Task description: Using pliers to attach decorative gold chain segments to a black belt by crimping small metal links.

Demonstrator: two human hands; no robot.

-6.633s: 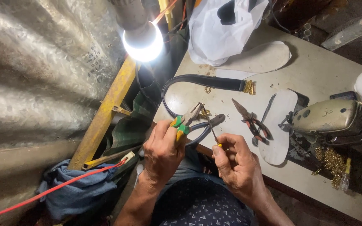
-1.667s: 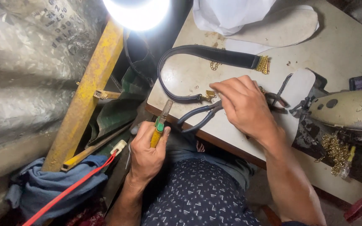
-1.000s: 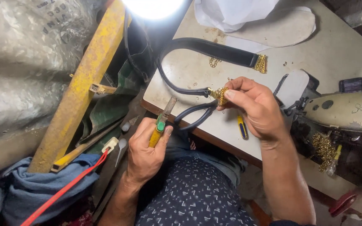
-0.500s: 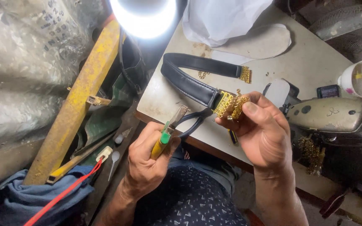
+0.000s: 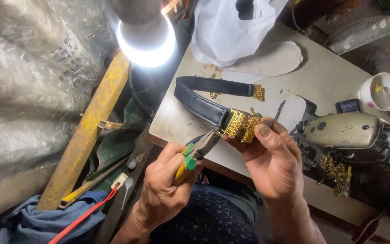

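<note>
One view only, head-mounted, looking steeply down past the lap. It sits close over the left hand [image 5: 165, 190] and right hand [image 5: 271, 162], which fill the lower middle; the bench [image 5: 321, 77] runs off toward the upper right, lamp [image 5: 146, 38] glaring top centre.

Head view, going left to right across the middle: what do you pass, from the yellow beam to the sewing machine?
Yellow beam → left hand gripping pliers → gold clasp on the black strap → right hand → sewing machine → white cup.
</note>
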